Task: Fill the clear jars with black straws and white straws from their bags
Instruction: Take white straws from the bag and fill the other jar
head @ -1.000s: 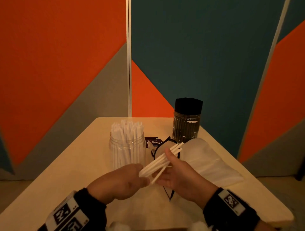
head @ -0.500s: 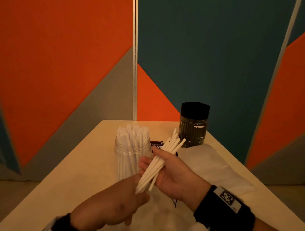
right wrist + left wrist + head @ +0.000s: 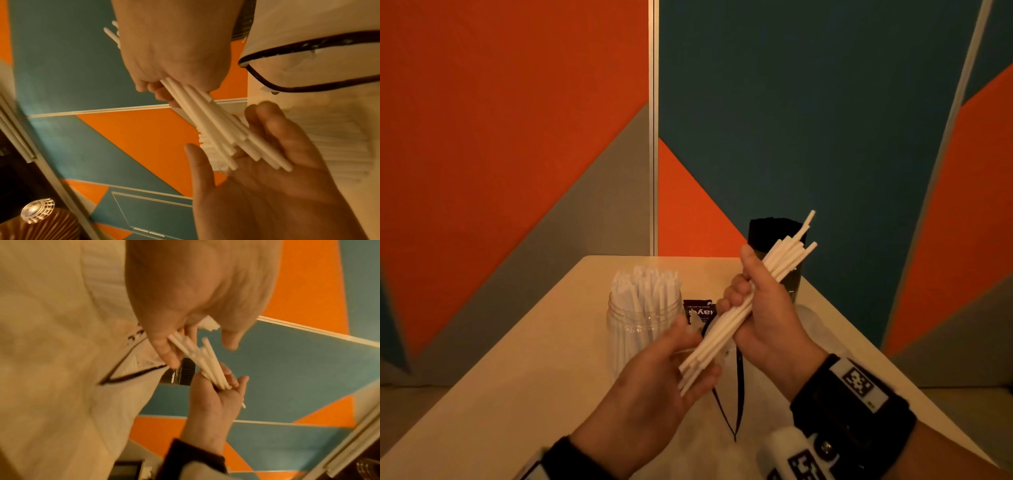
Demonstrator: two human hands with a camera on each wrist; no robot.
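- Fingers of the right hand (image 3: 763,308) curl round the middle of a bundle of white straws (image 3: 750,301), so that grip is closed on them and held up above the desk (image 3: 524,359).
- Left hand (image 3: 654,380) is open, palm flat against the bundle's lower ends.
- I'd tap those ends level against the palm before dropping them in, since loose ones can snag on the rim.
- Straws look thin, matte and stiff, with uneven tips fanning out.
- White-straw jar (image 3: 643,325) just beside the left hand is already packed; the black-straw jar (image 3: 774,236) behind looks full.
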